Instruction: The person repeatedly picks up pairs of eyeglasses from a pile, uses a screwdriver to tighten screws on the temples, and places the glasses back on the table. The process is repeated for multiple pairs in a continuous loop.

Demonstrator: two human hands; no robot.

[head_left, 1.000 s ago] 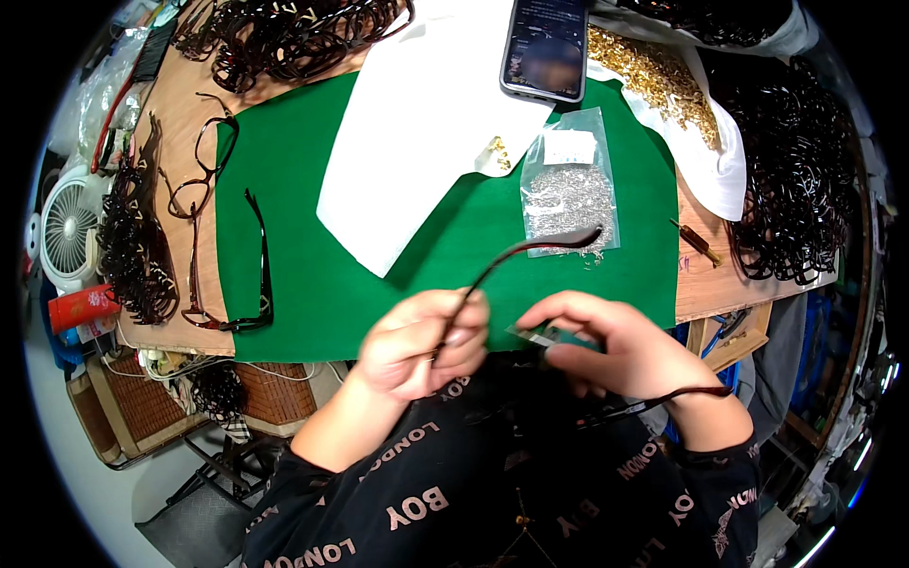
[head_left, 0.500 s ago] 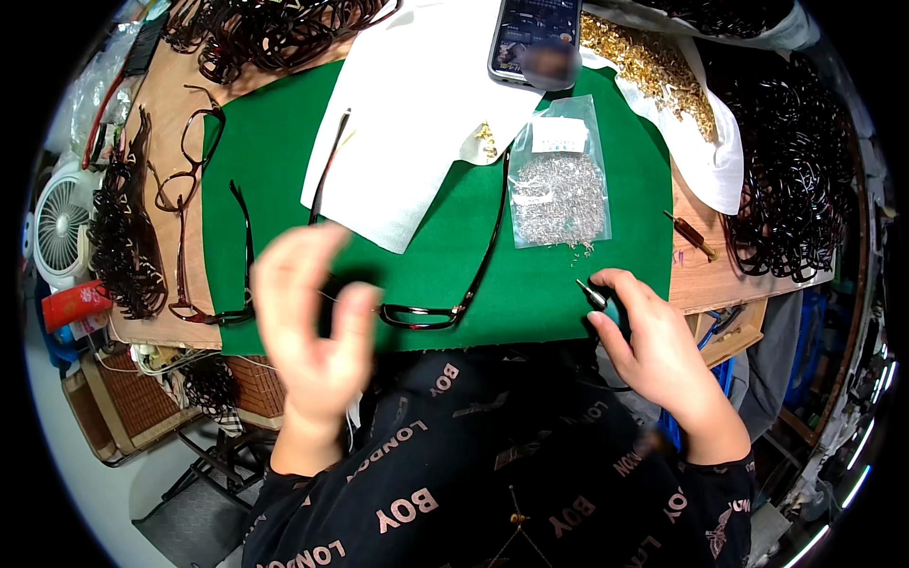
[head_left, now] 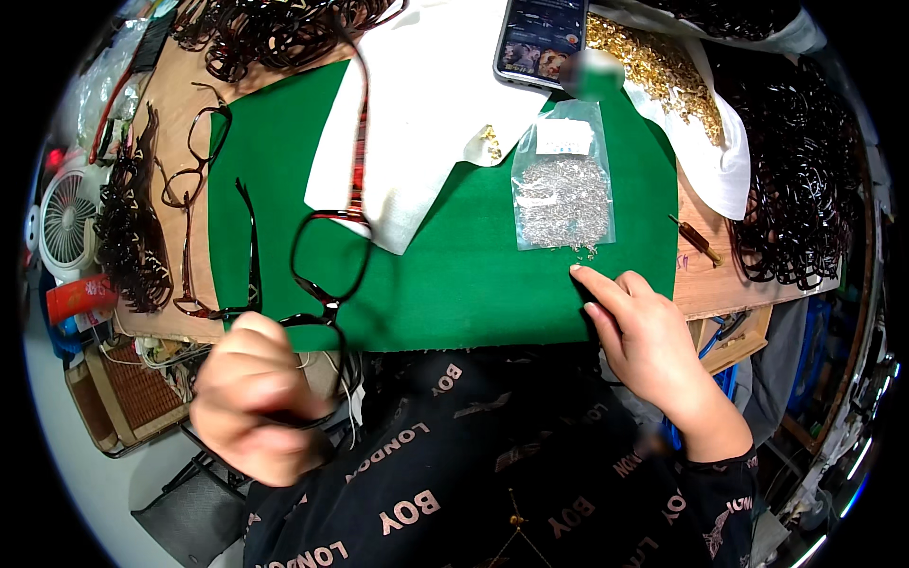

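A round white plastic fan [head_left: 68,220] at nine o'clock; dark-screened rectangular phone [head_left: 542,43] near one; brown woven seat [head_left: 147,390] at eight.

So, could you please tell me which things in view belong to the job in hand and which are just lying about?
Seemingly in use:
glasses frame, at the left hand
loose silver pieces, by the right hand
clear bag of silver pieces
green mat

Seemingly just lying about:
phone
white fan
red packet

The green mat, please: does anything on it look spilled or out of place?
A few silver pieces lie loose on the green mat at the near edge of the clear bag of similar ones, so they look spilled.
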